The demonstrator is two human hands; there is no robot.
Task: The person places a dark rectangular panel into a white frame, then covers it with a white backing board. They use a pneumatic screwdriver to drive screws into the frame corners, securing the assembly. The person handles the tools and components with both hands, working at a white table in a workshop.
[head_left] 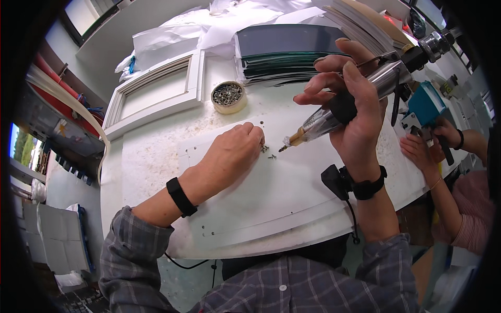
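Note:
My right hand (360, 109) holds a silver power screwdriver (334, 112), gripped between thumb and palm with several fingers lifted off it. The screwdriver slants down to the left, and its bit ends just above a white panel (250, 193) with small holes near its corners. On that panel lie a few small loose screws (272, 156). Right beside them my left hand (235, 154) rests with its fingers pinched together; what is between the fingertips is hidden. Beyond the left hand stands a round tub (228, 108) full of screws.
A white rectangular frame (151, 94) lies at the far left of the table. Dark glass-like sheets (287, 44) are stacked at the back, beside white wrapping (177, 34). At right, another person's hands (420, 151) work at a blue-and-grey device (425, 104).

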